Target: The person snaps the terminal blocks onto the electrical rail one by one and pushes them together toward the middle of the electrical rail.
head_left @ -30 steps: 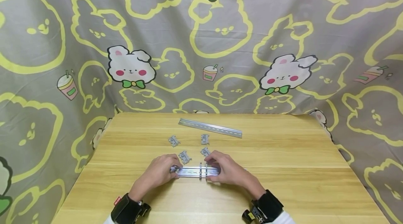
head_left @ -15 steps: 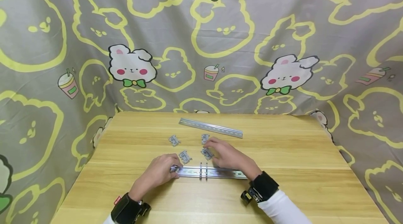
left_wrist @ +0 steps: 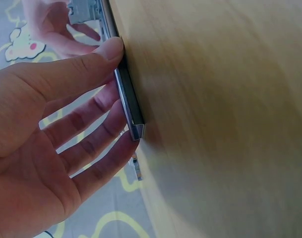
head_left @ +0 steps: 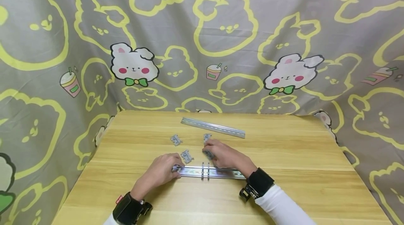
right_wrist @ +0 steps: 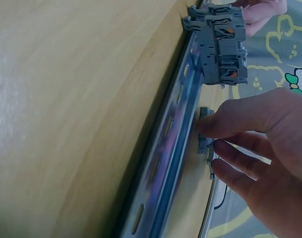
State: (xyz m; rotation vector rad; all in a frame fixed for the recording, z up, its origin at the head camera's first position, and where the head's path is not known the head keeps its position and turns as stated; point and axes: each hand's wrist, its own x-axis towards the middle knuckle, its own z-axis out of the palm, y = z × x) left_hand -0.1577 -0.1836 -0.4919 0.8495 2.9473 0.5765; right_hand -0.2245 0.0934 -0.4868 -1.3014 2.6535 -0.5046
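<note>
My left hand (head_left: 164,167) grips the left end of a slotted metal DIN rail (head_left: 190,171), thumb on the near edge and fingers behind in the left wrist view. Two grey terminal blocks (right_wrist: 222,47) stand upright side by side on this rail. Behind the rail, my right hand (head_left: 228,155) pinches a loose grey terminal block (right_wrist: 204,130) between thumb and fingers, low over the tabletop. Its fingers partly cover that block in the head view. Another terminal block (head_left: 207,137) lies just beyond the right fingertips.
Two more loose terminal blocks lie on the wooden table (head_left: 300,169), one nearer block (head_left: 187,156) and one farther block (head_left: 176,140). A second DIN rail (head_left: 213,127) lies slanted at the back. A patterned curtain (head_left: 176,18) encloses the table's back and sides.
My right hand has left the rail beside the mounted blocks, moved back to the loose terminal block behind it and taken it between its fingers. My left hand has stayed on the rail end.
</note>
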